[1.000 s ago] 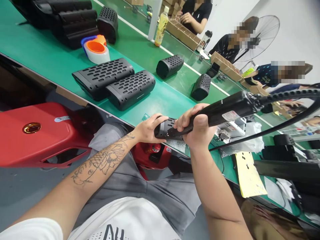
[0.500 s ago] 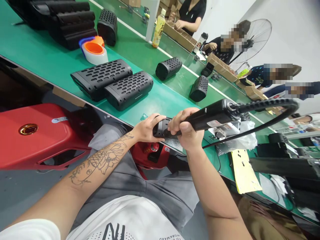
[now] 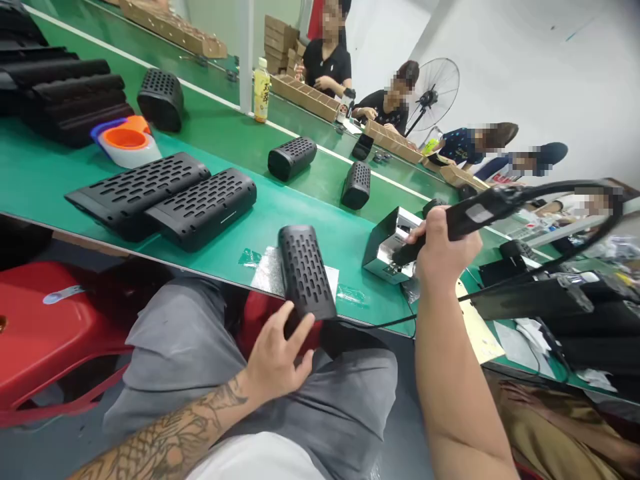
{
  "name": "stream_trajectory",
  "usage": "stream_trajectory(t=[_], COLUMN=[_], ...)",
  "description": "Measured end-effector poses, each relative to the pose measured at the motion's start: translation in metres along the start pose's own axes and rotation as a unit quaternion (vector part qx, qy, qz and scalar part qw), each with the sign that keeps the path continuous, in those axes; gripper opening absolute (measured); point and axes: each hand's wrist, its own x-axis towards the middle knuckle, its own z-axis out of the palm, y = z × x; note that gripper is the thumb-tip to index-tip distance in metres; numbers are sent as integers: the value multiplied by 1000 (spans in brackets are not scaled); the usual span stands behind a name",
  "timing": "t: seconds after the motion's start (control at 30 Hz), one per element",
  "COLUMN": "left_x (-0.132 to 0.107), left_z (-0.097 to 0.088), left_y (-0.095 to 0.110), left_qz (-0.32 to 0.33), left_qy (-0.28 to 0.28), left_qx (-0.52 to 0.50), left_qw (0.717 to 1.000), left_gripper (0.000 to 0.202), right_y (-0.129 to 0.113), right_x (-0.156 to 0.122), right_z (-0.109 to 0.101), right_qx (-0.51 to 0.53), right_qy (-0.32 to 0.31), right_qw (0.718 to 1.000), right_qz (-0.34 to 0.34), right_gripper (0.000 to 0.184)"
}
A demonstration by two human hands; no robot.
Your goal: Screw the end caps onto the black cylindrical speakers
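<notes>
My left hand (image 3: 276,357) grips the near end of a black perforated speaker shell (image 3: 305,280), which rests tilted against the near edge of the green bench (image 3: 240,200). My right hand (image 3: 440,250) is wrapped round a black corded power screwdriver (image 3: 467,217), lifted to the right of the shell. The tool's tip points down toward a small metal box (image 3: 387,250). Its black cable loops off to the right.
Two long black perforated shells (image 3: 165,200) lie on the bench to the left, with an orange and white tape dispenser (image 3: 125,141) behind. Smaller shells (image 3: 293,158) ride the belt. A red stool (image 3: 45,333) stands at my left. Several seated people work at the far side.
The screwdriver has come off the shell and my right hand has lifted it up to the right. My left hand has slid down to the shell's near end. The view has swung.
</notes>
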Motion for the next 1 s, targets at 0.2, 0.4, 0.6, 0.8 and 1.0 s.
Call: stream_trajectory(t=[0.2, 0.4, 0.6, 0.8, 1.0], left_x=[109, 214, 221, 222, 226], left_z=[-14, -9, 2, -1, -7], left_y=[-25, -71, -67, -67, -57], left_qz=[206, 120, 79, 75, 53], left_qy=[-166, -366, -361, -368, -385], left_qx=[-43, 33, 95, 92, 98], left_qw=[963, 922, 924, 922, 916], left_gripper=[96, 109, 114, 114, 115], right_y=[81, 73, 10, -27, -14], right_x=[32, 12, -25, -64, -71], right_z=[-51, -58, -40, 0, 22], right_qx=[-48, -29, 119, 192, 209], right_qy=[71, 47, -31, -138, -178], right_qw=[996, 998, 992, 971, 960], right_qz=[18, 32, 22, 15, 46], right_gripper=[52, 55, 55, 54, 54])
